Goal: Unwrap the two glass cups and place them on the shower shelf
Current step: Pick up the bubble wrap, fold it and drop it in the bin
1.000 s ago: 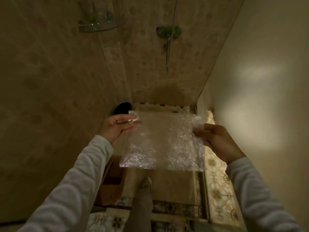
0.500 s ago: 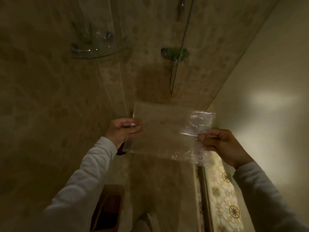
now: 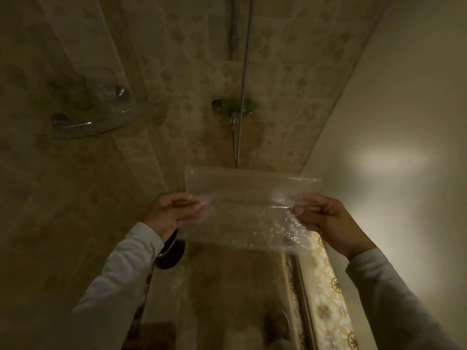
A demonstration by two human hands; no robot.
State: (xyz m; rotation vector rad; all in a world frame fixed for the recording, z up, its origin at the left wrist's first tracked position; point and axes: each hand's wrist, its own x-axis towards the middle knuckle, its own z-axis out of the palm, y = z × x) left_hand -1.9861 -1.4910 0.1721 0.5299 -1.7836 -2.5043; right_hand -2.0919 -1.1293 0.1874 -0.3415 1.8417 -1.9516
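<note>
A sheet of bubble wrap [image 3: 250, 210] is hanging stretched between both hands, near the middle. The left hand [image 3: 171, 213] is pinching its left edge, fingers clamped on it; the right hand [image 3: 326, 221] is pinching the right edge likewise. The glass shower shelf [image 3: 101, 122] is sitting far left on the tiled wall; cups there are too dim to tell.

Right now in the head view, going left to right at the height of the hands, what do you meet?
Left hand → bubble wrap sheet stretched between both hands → right hand → pale wall.
</note>
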